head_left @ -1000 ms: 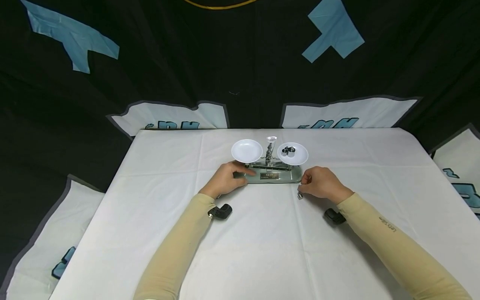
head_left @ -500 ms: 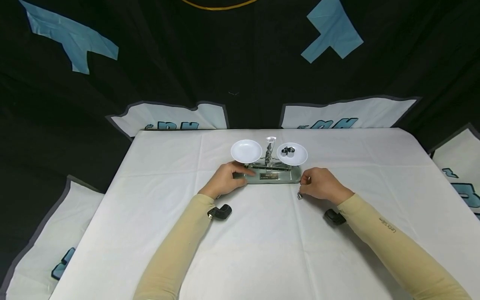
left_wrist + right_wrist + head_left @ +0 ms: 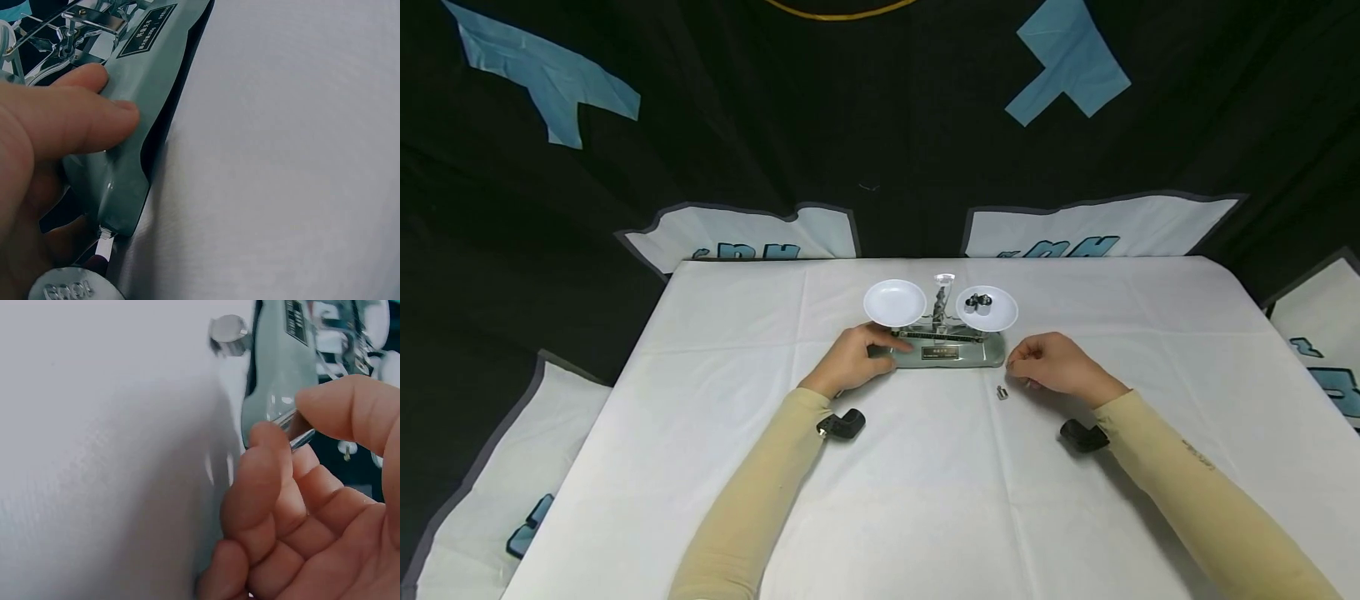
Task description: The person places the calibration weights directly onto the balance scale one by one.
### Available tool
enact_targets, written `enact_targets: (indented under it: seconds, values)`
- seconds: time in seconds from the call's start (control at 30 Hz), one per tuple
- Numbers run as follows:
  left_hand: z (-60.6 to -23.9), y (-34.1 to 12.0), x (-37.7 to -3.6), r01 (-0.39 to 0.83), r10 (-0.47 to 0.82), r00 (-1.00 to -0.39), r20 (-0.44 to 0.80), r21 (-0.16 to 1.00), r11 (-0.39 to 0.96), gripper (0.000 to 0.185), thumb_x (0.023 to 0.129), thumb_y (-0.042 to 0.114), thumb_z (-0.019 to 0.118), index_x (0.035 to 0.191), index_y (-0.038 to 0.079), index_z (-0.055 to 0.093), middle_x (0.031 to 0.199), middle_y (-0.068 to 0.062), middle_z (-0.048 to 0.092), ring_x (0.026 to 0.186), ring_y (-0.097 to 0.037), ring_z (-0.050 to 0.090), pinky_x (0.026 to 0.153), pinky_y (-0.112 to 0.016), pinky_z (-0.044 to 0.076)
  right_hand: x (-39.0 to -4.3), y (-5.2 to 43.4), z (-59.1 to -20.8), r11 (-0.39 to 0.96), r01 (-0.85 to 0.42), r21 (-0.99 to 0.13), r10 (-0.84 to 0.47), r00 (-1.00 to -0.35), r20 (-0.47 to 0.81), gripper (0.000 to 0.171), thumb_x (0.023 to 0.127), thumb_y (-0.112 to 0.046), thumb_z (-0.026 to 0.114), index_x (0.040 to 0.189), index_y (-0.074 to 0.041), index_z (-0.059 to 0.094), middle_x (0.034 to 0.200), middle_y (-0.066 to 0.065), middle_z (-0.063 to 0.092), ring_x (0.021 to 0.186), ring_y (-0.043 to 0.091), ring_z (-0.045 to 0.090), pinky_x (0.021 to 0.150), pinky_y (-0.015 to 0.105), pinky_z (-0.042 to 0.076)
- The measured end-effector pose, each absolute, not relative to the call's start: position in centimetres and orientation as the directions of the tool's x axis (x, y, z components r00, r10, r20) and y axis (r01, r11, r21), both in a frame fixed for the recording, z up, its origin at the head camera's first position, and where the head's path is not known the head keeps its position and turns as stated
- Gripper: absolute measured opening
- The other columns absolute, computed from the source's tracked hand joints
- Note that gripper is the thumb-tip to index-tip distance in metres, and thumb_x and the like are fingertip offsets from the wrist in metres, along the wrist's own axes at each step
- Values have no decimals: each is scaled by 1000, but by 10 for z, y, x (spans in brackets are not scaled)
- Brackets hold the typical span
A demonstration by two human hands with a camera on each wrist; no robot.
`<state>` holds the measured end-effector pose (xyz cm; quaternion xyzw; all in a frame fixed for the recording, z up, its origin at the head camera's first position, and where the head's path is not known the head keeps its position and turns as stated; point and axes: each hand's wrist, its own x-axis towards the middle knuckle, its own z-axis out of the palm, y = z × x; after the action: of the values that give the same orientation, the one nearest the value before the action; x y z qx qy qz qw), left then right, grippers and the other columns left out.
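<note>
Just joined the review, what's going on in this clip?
A person works at a balance scale on a white-covered table. The left hand rests on the scale's base. The right hand pinches a thin metal piece beside the base's right end. A small metal weight stands on the cloth, apart from both hands.

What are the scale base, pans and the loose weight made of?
Scale base: likely painted metal, grey-green with a soft sheen and a dark nameplate. Pans: white, smooth, probably plastic, though it could be enamel. Loose weight on the cloth: polished metal, a bright mirror-like top in the right wrist view.
</note>
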<state>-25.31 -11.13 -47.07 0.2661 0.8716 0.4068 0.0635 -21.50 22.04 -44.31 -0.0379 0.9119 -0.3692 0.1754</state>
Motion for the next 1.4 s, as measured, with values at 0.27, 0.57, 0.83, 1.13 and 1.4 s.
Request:
enact_targets:
  seconds: [0.27, 0.57, 0.83, 1.13, 1.4]
  values:
    - [-469, -111, -252, 413, 512, -852, 110, 743, 527, 32, 83, 2, 69, 110, 13, 81, 123, -6, 74, 124, -25, 64, 110, -44, 48, -214, 226, -439, 645, 151, -749, -161, -931, -327, 23, 92, -17, 65, 105, 1, 68, 84, 0, 69, 72, 15, 61, 68, 27, 53]
    - [-471, -110, -252, 417, 520, -847, 110, 744, 522, 33, 82, 2, 67, 110, 13, 81, 122, -6, 75, 124, -24, 64, 110, -44, 48, -208, 231, -442, 544, 110, -832, -181, -953, -244, 30, 94, -15, 65, 114, 7, 65, 82, -1, 70, 68, 9, 60, 65, 24, 53]
    - [-470, -110, -252, 414, 516, -850, 108, 743, 526, 33, 82, 3, 68, 110, 14, 81, 122, -4, 75, 123, -23, 64, 110, -43, 48, -207, 241, -438, 168, 218, -961, -286, -923, -259, 13, 100, -10, 55, 110, -2, 59, 83, -7, 68, 67, 4, 56, 65, 21, 51]
    - [-470, -111, -252, 414, 514, -850, 111, 745, 523, 31, 82, 2, 70, 109, 13, 81, 122, -5, 75, 123, -24, 64, 110, -43, 48, -207, 244, -434, -22, 231, -973, -393, -897, -204, 18, 100, -2, 52, 101, -15, 65, 81, -7, 63, 67, 5, 55, 64, 20, 49]
    - [-471, -111, -252, 417, 517, -848, 115, 748, 517, 31, 82, 2, 70, 110, 13, 81, 123, -6, 75, 123, -24, 64, 110, -44, 48, -211, 242, -424, -3, 202, -979, -387, -904, -185, 19, 100, -1, 53, 100, -16, 65, 82, -8, 64, 68, 6, 55, 64, 20, 49]
